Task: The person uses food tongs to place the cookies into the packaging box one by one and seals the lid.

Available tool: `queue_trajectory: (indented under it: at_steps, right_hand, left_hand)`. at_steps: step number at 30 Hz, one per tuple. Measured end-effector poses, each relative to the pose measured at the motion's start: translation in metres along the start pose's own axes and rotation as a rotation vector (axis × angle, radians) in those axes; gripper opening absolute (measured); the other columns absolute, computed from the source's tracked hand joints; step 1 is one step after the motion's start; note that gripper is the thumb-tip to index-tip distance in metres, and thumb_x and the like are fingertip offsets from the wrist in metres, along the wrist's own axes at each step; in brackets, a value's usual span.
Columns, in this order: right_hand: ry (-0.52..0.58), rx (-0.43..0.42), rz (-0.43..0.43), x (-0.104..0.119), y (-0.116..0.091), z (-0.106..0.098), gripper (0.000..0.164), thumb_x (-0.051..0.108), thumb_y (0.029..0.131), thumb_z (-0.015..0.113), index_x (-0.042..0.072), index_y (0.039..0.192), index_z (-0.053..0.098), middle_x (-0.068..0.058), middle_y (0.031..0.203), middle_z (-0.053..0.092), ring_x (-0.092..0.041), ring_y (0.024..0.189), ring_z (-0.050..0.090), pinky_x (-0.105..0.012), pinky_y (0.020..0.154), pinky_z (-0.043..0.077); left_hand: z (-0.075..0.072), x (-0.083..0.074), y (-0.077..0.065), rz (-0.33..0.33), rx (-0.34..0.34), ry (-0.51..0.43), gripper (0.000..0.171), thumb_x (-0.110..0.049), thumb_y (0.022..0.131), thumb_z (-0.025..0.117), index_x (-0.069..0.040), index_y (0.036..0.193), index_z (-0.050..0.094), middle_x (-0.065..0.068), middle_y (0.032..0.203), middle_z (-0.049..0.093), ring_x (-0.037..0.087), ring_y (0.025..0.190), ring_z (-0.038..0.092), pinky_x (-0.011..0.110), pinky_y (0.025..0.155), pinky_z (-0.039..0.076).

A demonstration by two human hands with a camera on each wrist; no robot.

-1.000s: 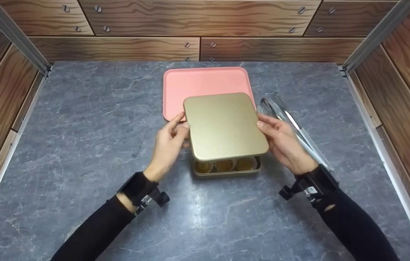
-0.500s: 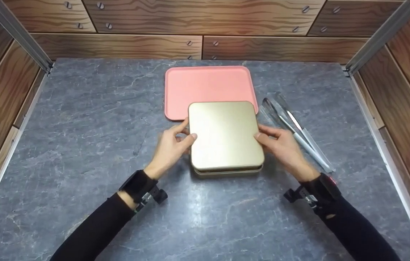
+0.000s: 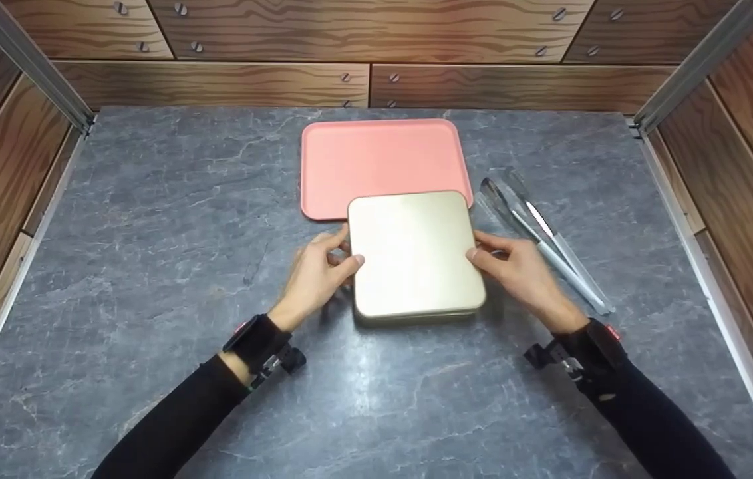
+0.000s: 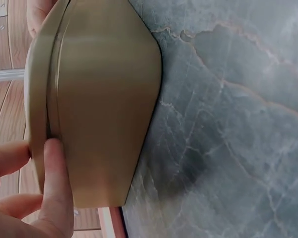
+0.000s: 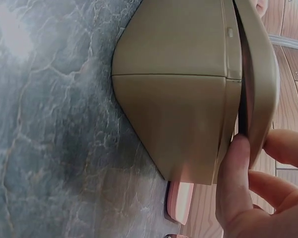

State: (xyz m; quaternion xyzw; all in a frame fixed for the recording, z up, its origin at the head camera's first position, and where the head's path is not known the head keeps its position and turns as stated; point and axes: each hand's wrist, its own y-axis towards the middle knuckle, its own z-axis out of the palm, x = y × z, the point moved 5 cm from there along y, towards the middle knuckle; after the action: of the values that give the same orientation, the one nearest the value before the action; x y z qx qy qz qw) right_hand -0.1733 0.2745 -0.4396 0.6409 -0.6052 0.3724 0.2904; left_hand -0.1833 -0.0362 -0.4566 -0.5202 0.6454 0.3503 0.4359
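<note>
A gold square tin lid (image 3: 416,253) covers the matching tin box (image 4: 104,99), which sits on the table. My left hand (image 3: 316,276) pinches the lid's left edge, thumb on top. On the opposite edge, my right hand (image 3: 523,273) holds it the same way. The right wrist view shows a thin dark gap between lid and tin box (image 5: 179,114), with a fingertip at the lid's lower edge. In the left wrist view the lid sits close to the rim, a fingertip at the seam. The tin's contents are hidden.
Behind the tin lies a pink tray (image 3: 376,153), its near right part hidden by the lid. Metal tongs (image 3: 556,249) lie to the right, close to my right hand. Wood-patterned panels (image 3: 376,33) border the grey marbled table (image 3: 170,199).
Both hands have lowered the lid towards me onto the tin. Round golden items in pale paper cups, visible a second ago at the front, are now covered.
</note>
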Motion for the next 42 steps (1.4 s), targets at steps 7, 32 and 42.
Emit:
queue_trajectory:
  at_steps: [7, 32, 42]
  right_hand:
    - [-0.023, -0.007, 0.006, -0.003, 0.002, 0.0, 0.052, 0.021, 0.1, 0.069, -0.004, 0.144, 0.055, -0.022, 0.118, 0.072, -0.031, 0.107, 0.069, -0.013, 0.082, 0.054]
    - [-0.031, -0.001, 0.013, -0.012, 0.0, 0.005, 0.05, 0.02, 0.1, 0.069, -0.007, 0.141, 0.057, -0.024, 0.121, 0.071, -0.035, 0.111, 0.068, -0.014, 0.085, 0.053]
    - [-0.044, -0.004, 0.006, -0.014, 0.0, 0.006, 0.05, 0.02, 0.1, 0.07, -0.007, 0.14, 0.058, -0.026, 0.124, 0.07, -0.037, 0.111, 0.068, -0.015, 0.087, 0.054]
  left_hand:
    - [0.002, 0.002, 0.002, -0.009, -0.006, 0.022, 0.065, -0.015, 0.095, 0.074, 0.002, 0.151, 0.046, 0.01, 0.114, 0.063, 0.014, 0.069, 0.067, 0.03, 0.054, 0.061]
    - [0.003, 0.004, 0.001, -0.044, -0.003, 0.026, 0.064, -0.014, 0.095, 0.076, 0.001, 0.15, 0.048, 0.008, 0.115, 0.061, 0.013, 0.072, 0.066, 0.027, 0.057, 0.059]
    - [0.005, 0.009, 0.002, -0.087, 0.006, -0.02, 0.061, -0.011, 0.096, 0.074, 0.001, 0.15, 0.048, 0.009, 0.117, 0.06, 0.031, 0.075, 0.071, 0.037, 0.061, 0.063]
